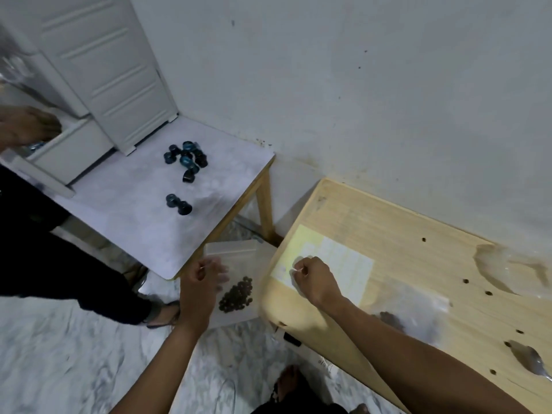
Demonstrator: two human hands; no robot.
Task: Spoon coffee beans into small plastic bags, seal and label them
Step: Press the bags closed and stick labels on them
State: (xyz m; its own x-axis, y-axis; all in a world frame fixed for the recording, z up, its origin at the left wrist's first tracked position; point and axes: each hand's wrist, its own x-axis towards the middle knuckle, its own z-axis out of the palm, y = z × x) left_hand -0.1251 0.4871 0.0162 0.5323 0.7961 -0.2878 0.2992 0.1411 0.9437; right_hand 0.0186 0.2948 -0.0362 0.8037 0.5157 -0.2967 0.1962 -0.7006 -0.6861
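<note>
My left hand (206, 274) holds a small clear plastic bag (239, 282) in the air between the two tables; a cluster of dark coffee beans (237, 295) sits in its lower part. My right hand (312, 277) rests on a yellow-and-white label sheet (343, 261) at the near left corner of the wooden table (418, 234), with its fingertips pinching a small white label at the sheet's edge. A second bag with beans (406, 312) lies flat on the wooden table beside my right forearm. A metal spoon (531, 358) lies at the table's right edge.
A crumpled pile of clear bags (513, 267) lies far right on the wooden table. A white-topped side table (143, 222) holds several dark blue capsules (186, 159) and a white drawer unit (98, 70). Another person's hand (30, 127) reaches into a drawer; their sandalled foot (161, 313) stands nearby.
</note>
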